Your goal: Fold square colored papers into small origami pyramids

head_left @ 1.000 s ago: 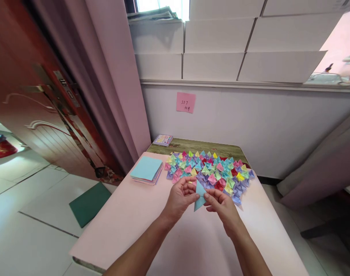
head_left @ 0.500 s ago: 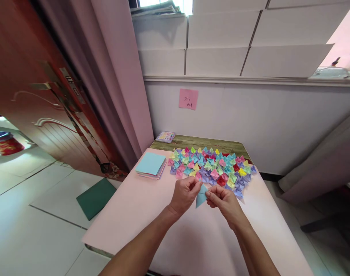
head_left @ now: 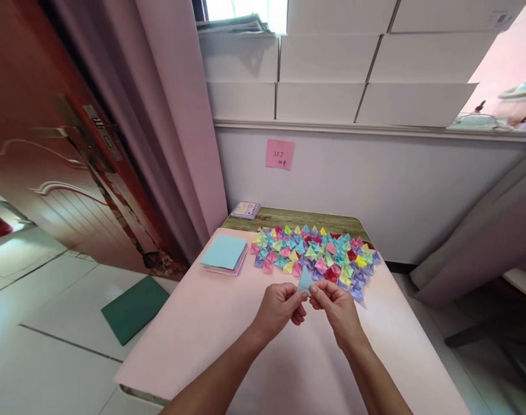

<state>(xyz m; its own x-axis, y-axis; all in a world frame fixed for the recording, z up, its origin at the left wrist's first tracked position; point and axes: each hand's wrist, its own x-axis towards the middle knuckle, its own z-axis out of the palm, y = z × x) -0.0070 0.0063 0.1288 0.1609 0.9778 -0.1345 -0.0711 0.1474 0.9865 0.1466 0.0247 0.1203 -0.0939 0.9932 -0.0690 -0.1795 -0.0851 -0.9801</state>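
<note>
A folded light-blue paper piece [head_left: 305, 280] is pinched between both hands above the pink tabletop, its point facing away from me. My left hand [head_left: 282, 305] grips its lower left edge with thumb and fingers closed. On the lower right edge, my right hand [head_left: 332, 301] pinches it between thumb and forefinger. Just beyond the hands lies a spread of many-coloured folded paper pieces [head_left: 321, 264]. To their left sits a stack of square paper sheets [head_left: 225, 252] with a light-blue one on top.
A small stack of printed packs [head_left: 245, 210] lies at the table's back left corner. The pink-covered table [head_left: 194, 340] meets a wall bearing a pink note [head_left: 280, 154]. A dark green board [head_left: 135, 309] lies on the floor at left, near a red door [head_left: 42, 173].
The paper's point, which faced down toward me, now faces away. My left hand has shifted from its top to its lower left edge. The camera view has moved slightly.
</note>
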